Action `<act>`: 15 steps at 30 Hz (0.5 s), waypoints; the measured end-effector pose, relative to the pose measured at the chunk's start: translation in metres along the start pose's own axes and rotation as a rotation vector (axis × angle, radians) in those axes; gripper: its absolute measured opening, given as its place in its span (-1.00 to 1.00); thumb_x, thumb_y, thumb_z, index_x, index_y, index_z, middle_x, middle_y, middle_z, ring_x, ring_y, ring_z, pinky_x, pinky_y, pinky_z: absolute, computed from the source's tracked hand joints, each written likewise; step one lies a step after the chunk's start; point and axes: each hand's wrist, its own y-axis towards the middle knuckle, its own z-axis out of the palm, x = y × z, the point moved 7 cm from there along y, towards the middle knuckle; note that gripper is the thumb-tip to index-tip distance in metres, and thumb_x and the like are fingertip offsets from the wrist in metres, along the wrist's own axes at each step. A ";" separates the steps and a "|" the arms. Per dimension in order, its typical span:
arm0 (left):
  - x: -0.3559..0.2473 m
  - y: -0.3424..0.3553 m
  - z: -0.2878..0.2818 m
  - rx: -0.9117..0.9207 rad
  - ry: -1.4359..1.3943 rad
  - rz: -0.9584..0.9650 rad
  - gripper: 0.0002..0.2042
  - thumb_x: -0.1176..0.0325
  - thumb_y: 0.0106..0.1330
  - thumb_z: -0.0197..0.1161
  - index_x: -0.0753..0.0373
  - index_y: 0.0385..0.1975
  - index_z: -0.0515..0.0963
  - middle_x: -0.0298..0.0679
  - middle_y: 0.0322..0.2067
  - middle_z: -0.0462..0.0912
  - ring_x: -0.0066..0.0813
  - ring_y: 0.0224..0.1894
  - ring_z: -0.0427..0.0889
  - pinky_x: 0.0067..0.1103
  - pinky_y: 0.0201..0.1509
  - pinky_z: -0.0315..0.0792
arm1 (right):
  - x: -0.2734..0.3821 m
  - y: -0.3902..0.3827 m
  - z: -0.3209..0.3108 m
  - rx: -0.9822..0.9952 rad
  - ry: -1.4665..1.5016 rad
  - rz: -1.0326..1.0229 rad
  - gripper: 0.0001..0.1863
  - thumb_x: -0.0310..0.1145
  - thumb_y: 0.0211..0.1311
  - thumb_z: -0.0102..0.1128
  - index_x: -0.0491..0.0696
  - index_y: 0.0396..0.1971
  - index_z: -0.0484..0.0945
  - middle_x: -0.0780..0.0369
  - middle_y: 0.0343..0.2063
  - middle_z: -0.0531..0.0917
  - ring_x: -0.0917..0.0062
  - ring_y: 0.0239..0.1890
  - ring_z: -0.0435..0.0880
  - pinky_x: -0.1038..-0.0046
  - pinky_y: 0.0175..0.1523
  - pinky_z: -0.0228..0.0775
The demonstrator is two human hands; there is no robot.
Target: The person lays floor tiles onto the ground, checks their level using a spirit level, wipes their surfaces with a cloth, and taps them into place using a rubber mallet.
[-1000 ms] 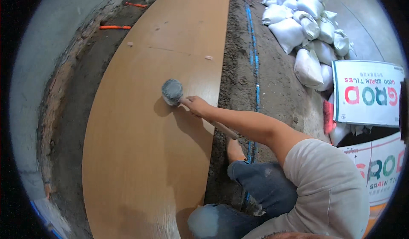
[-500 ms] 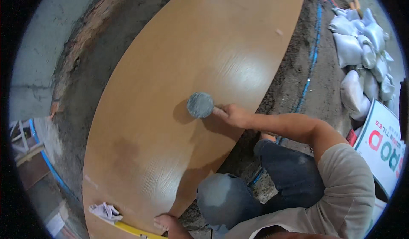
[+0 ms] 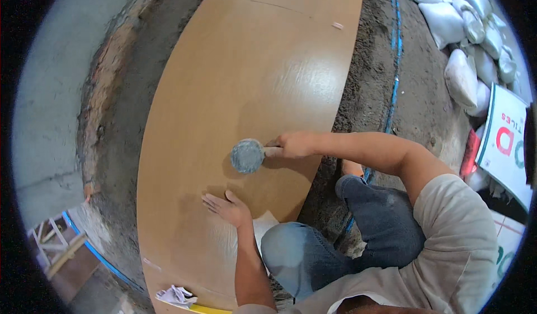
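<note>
A large, glossy tan tile slab (image 3: 235, 84) lies beneath both hands. My right hand (image 3: 295, 144) is wrapped round the short handle of a mallet (image 3: 247, 157), whose round grey head is over the slab's middle. Whether the head touches the surface I cannot tell. Nearer to me and a little left, my left hand (image 3: 228, 209) holds nothing; its fingers are outstretched, palm down, at the slab. At the slab's near end lie a crumpled whitish cloth (image 3: 177, 295) and a yellow bar-shaped tool (image 3: 208, 310), partly cut off by the frame.
Rough grey mortar ground (image 3: 131, 118) borders the slab. A blue string or hose (image 3: 395, 90) runs along the right, with another blue line (image 3: 100, 255) at lower left. White sacks (image 3: 442, 23) are piled at far right, above a printed white box (image 3: 506, 146). My bent knee (image 3: 291, 252) is beside the slab's edge.
My left hand has left the slab's near edge by the yellow tool and moved forward onto its middle. My right hand still grips the mallet. The whole view has shifted.
</note>
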 end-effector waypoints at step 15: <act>-0.021 0.025 0.016 -0.001 0.066 0.063 -0.39 0.04 0.42 -0.30 0.40 0.30 -0.04 0.08 0.33 -0.05 0.08 0.37 -0.10 -0.13 0.37 -0.15 | -0.018 -0.103 -0.105 -0.290 0.017 -0.112 -0.48 -0.05 0.11 0.15 -0.09 -0.01 0.44 0.01 -0.05 0.48 0.09 0.02 0.41 0.17 0.13 0.25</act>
